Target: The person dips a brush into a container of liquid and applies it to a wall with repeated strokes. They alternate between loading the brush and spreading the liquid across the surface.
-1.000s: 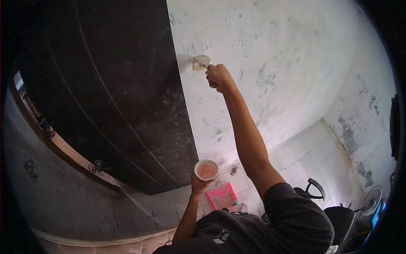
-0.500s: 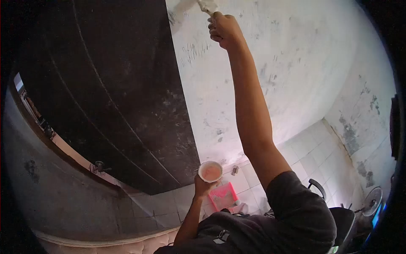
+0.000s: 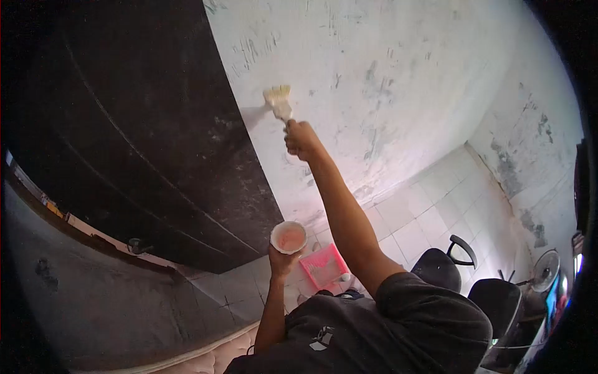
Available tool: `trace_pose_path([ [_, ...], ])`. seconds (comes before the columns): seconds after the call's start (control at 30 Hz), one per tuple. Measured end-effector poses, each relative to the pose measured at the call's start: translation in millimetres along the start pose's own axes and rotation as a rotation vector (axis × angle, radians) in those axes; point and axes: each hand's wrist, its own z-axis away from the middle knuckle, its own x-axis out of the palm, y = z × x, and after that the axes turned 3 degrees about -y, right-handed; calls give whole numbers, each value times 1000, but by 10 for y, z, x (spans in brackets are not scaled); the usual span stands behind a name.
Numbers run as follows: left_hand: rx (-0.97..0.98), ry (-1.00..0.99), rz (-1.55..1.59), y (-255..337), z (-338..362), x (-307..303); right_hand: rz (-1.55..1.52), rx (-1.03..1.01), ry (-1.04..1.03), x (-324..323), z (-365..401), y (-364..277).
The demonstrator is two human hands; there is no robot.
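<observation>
Right hand (image 3: 302, 138): fingers clenched round the handle of a paintbrush (image 3: 278, 100). The brush sticks out at 11 o'clock from the fist, pale bristles fanned flat against the white wall (image 3: 405, 75). A faint wet streak runs from the bristles toward 9 o'clock, up to the edge of the black panel (image 3: 124, 124) just beside it. Left hand (image 3: 283, 260): fingers grasping a small cup (image 3: 288, 237) from below, upright, pinkish paint inside, rim clear of the wall. The cup is at 6 o'clock from the brush, well apart, near the panel's lower corner. At 4 o'clock from the cup a pink tray (image 3: 324, 265) lies on the tiled floor (image 3: 436, 212), partly hidden behind the right forearm, which crosses wall and tiles on a diagonal. At 3 o'clock from the tray are two black chairs (image 3: 439, 268), the second further right. A standing fan (image 3: 545, 271) is past them at the frame edge. The wall is scuffed with grey marks and patchy dark stains on the side wall at 3 o'clock. The dark shirt (image 3: 386, 330) fills 6 o'clock and hides the floor below. A mattress edge (image 3: 212, 356) shows at 7 o'clock.
</observation>
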Motion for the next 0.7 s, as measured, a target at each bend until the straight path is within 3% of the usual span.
trace_pose_path([
  [0.27,24,45,-30,27,6,17,46,232,42,-619,94,829],
  [0.4,36,54,-13,119,25,37,56,215,32,-504,282,530],
  [0.57,13,11,-108,53,44,-17,5,-20,-140,-276,25,-204],
  [0.6,10,-32,-112,54,47,-29,424,-209,-105,-149,46,-445],
  [0.63,11,-33,-111,41,62,-30,-13,-64,-174,-134,-118,-567],
  [0.67,16,-7,-112,18,80,-25,84,-111,-105,85,52,-849],
  [0.7,23,17,-114,-1,85,-19,120,-261,-278,159,110,-1024],
])
